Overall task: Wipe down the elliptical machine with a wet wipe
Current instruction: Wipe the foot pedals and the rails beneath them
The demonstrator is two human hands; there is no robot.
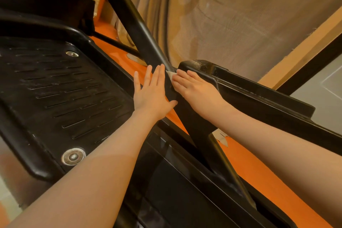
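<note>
The black elliptical machine fills the view: a ribbed left foot pedal [61, 94], a right pedal [249, 90] and a slanted black frame tube [137, 27] between them. My right hand [194, 89] presses a white wet wipe [171, 75] against the right side of the tube, with only a corner of the wipe showing past my fingertips. My left hand [151, 92] lies flat with fingers spread on the tube's left side, and it holds nothing.
An orange floor mat [259, 168] lies under the machine. A beige curtain [231, 15] hangs behind it. A wooden strip and dark frame [305, 55] run along the right. Two round bolts [73, 156] sit on the left pedal.
</note>
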